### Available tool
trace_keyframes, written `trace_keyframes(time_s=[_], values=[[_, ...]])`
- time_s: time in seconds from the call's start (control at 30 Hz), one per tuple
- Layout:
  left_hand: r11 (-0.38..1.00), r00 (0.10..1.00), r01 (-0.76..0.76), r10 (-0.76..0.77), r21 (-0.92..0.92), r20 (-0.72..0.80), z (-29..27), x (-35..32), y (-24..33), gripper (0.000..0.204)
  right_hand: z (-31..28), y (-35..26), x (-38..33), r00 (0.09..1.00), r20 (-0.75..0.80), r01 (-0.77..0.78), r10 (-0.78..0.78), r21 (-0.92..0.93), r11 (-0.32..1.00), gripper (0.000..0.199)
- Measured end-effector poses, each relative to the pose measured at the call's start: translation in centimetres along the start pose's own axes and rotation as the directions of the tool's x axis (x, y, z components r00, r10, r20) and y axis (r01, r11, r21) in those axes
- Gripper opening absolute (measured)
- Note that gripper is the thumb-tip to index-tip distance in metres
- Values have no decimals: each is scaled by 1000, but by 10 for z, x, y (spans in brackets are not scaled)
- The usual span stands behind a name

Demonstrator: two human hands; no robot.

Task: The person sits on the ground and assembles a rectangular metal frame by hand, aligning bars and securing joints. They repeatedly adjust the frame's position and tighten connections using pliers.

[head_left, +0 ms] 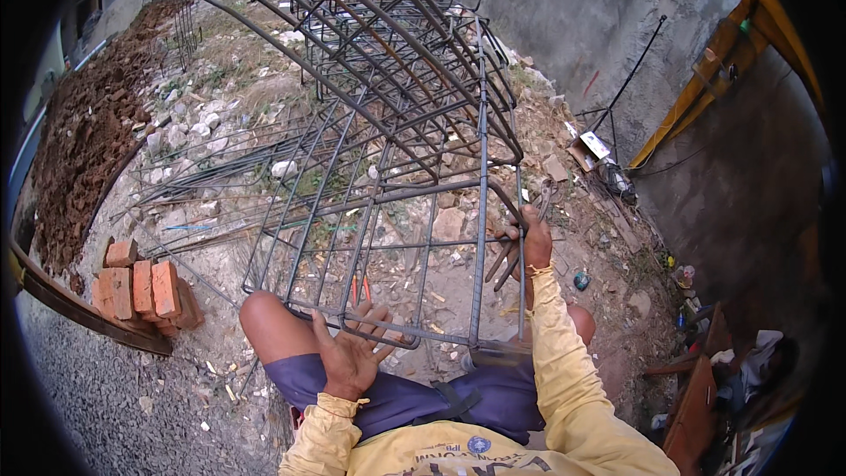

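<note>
In front of me a cage of tied steel rebar (480, 220) runs away from my knees, with rectangular stirrups along its long bars. My left hand (352, 354) is open, palm up and fingers spread, by the lowest near bar of the cage. It holds nothing. My right hand (536, 242) is closed at the cage's right side, beside the upright bars. Between its fingers are dark metal prongs (504, 263), like the handles of a two-handled tool; its full shape is partly hidden by the hand and bars.
Stacked orange bricks (152, 291) stand at left on gravel, near a curved rusty metal edge (84, 313). Loose rebar rods (220, 163) lie across rubble. A grey wall (573, 18) rises behind; a yellow frame (705, 79) and wooden boards (696, 405) are at right.
</note>
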State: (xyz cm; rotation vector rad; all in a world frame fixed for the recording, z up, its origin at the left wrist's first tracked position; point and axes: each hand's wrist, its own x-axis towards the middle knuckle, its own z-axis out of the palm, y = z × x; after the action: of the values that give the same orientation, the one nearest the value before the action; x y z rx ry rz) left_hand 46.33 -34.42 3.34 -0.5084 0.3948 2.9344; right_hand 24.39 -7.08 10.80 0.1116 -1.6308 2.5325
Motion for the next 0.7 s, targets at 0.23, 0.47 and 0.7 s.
trace_keyframes(time_s=[0.23, 0.47, 0.7], values=[[985, 924, -141, 94, -101, -371, 33, 37, -25, 47, -54, 9, -7, 984, -11, -166, 179, 325, 931, 13], [993, 876, -104, 68, -49, -477, 40, 69, -74, 45, -136, 49, 3, 955, -144, -195, 260, 357, 914, 14], [997, 883, -72, 44, -42, -467, 24, 102, -110, 55, -162, 67, 25, 921, -235, -219, 312, 350, 911, 9]])
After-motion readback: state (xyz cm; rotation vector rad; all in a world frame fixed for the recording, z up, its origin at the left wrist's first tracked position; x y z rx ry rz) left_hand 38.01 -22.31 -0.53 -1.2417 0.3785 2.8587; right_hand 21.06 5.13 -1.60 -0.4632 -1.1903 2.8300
